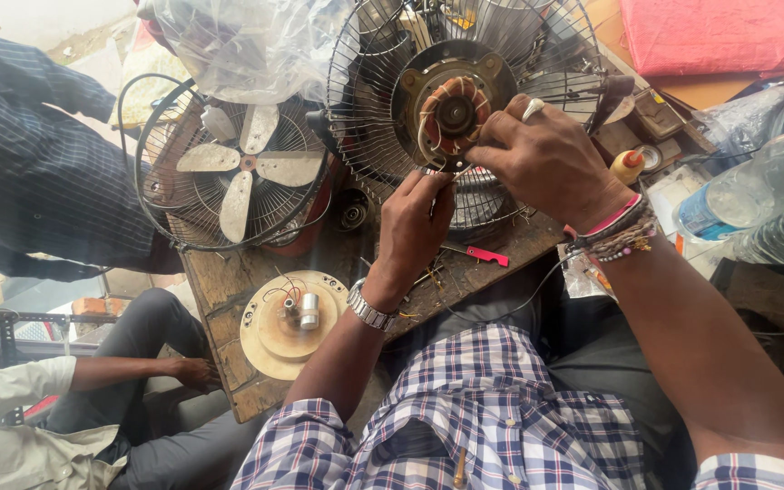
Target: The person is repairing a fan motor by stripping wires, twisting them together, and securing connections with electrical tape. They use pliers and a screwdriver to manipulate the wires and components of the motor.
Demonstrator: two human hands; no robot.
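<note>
A fan motor with copper windings (454, 113) sits in the middle of a wire guard (383, 100) standing on a worn wooden bench (229, 281). My right hand (546, 159), with a ring and wrist threads, rests against the motor's lower right side, fingers curled at the windings. My left hand (415, 227), with a metal watch on the wrist, reaches up under the motor, its fingertips touching the lower edge of the windings. What the fingers pinch is hidden.
A second fan with pale blades (233, 177) stands to the left. A round cream base with a capacitor (288, 318) lies at the bench's near edge, a red-handled tool (487, 256) beside it. Plastic bottles (755, 204) lie right. Another person sits at lower left, hand (194, 372) on knee.
</note>
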